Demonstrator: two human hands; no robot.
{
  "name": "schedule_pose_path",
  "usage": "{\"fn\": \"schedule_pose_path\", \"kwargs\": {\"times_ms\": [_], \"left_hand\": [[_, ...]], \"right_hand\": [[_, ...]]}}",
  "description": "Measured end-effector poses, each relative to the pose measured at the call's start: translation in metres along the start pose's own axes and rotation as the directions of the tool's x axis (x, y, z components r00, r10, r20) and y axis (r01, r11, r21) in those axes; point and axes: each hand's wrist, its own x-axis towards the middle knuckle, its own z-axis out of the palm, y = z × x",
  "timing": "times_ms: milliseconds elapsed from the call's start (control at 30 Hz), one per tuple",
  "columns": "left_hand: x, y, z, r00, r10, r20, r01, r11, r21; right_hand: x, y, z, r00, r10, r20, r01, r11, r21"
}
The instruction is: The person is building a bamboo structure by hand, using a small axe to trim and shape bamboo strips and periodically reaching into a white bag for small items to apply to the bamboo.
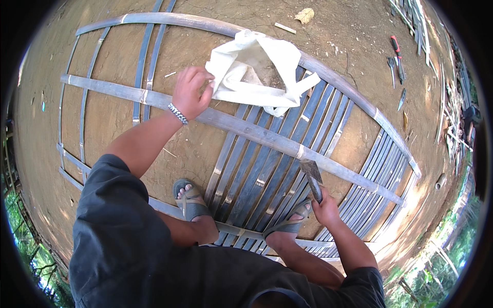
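My left hand, with a silver chain bracelet at the wrist, pinches the left edge of a white cloth-like bag. The bag's mouth gapes upward, and it rests across the bamboo frame's far beam and slats. In my right hand is a hammer with a dark handle and a worn, brownish head. Its head hangs just over the middle bamboo beam; whether they touch I cannot tell. Under the bag and in front of it run dark split-bamboo slats, laid side by side across the beams.
A curved far beam bounds the frame. On the dirt at the right lie a red-handled tool, a fork-like tool and a small knife. Bamboo strips are piled beyond. My sandalled feet stand at the near slats.
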Motion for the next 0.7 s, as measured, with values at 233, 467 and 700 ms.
{"fn": "schedule_pose_path", "kwargs": {"times_ms": [233, 467, 700], "left_hand": [[0.061, 0.094, 0.041, 0.955, 0.291, 0.062, -0.235, 0.864, -0.446], [0.007, 0.175, 0.133, 0.718, 0.212, 0.663, 0.008, 0.95, -0.313], [0.025, 0.19, 0.189, 0.696, 0.154, 0.701, -0.11, 0.988, -0.108]], "right_hand": [[-0.013, -0.001, 0.02, 0.997, 0.081, 0.005, -0.081, 0.989, 0.124], [-0.02, 0.021, 0.041, 0.995, 0.098, -0.006, -0.096, 0.984, 0.147], [-0.032, 0.014, 0.044, 0.986, 0.162, 0.047, -0.168, 0.959, 0.228]]}}
